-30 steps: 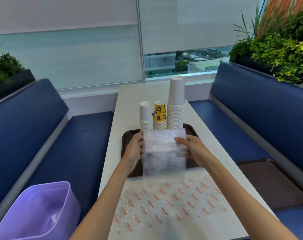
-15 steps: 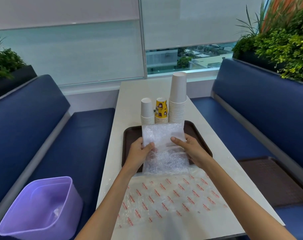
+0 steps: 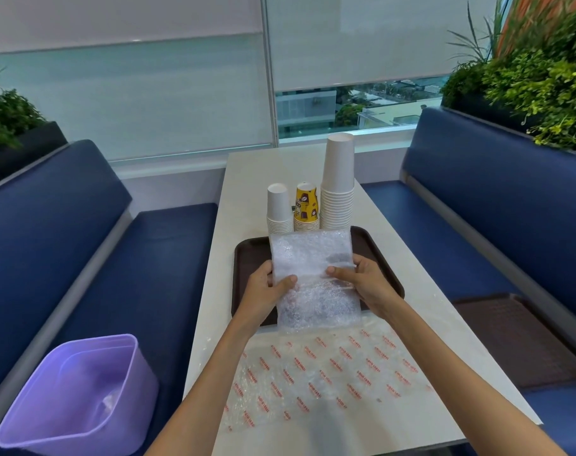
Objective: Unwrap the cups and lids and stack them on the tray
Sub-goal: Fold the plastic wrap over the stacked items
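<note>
Nearest the person, a loose sheet of red-printed bubble wrap (image 3: 329, 373) lies flat on the counter (image 3: 247, 179).

Beyond it, a bubble-wrapped bundle (image 3: 313, 258) is held upright over the near rim of the brown tray (image 3: 247, 258). The left hand (image 3: 263, 291) grips its left edge and the right hand (image 3: 369, 284) its right edge. The fingers (image 3: 288, 281) of both hands are clamped on the wrap: thumbs press the near face about halfway up, and the other fingers curl behind it. The contents are hidden by the wrap.

Step in hand, as judged: opening this bundle. The next move calls for finding the free edge of the wrap and peeling it back. The contents should be supported so they do not drop.

At the tray's far edge stand three unwrapped stacks: small white cups (image 3: 278, 209), yellow printed cups (image 3: 307, 205) and tall white cups (image 3: 338, 182). The contents are to be stacked on the tray.
</note>
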A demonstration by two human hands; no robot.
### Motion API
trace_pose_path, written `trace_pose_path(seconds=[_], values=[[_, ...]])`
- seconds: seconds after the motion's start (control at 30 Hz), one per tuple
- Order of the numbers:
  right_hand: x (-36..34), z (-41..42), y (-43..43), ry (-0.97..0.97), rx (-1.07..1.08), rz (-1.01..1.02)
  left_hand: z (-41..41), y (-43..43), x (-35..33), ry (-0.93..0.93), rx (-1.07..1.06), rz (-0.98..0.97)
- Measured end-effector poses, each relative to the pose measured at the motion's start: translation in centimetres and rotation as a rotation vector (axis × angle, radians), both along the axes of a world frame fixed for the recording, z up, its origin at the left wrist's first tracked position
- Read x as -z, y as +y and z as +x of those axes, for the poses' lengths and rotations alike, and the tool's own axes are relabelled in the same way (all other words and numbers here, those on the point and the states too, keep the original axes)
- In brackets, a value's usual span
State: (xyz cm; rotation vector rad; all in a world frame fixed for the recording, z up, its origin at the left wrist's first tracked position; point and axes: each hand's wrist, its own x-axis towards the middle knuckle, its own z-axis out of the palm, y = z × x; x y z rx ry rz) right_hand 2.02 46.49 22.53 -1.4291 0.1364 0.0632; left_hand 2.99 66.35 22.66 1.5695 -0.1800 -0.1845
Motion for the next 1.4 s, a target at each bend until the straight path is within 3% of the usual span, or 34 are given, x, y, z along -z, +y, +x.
trace_pose_path(seconds=[0.2, 0.4, 0.67, 0.8, 1.0, 1.23, 1.4], values=[[-0.3, 0.2, -0.1, -0.03, -0.124, 0.034, -0.1, 0.1, 0.4, -0.051, -0.07, 0.008], [0.2, 0.6, -0.2, 0.032, -0.024, 0.071, -0.4, 0.4, 0.5, 0.051, -0.04, -0.108], [0.4, 1.1, -0.4, 0.373, -0.111, 0.082, -0.9, 0.8, 1.0, 0.104, -0.095, -0.106], [0.4, 0.6, 0.2, 0.284, -0.118, -0.097, -1.1, 0.8, 1.1, 0.096, -0.109, -0.058], [0.5, 0.6, 1.4, 0.172, -0.131, -0.249, -1.4, 2.5, 1.2, 0.322, -0.176, -0.246], [0.9, 1.2, 4.9, 0.088, -0.208, -0.388, -2.1, 5.9, 3.7, 0.29, 0.0, 0.11], [0.9, 1.2, 7.5, 0.081, -0.22, -0.285, -3.0, 8.1, 4.9, 0.32, -0.056, 0.079]])
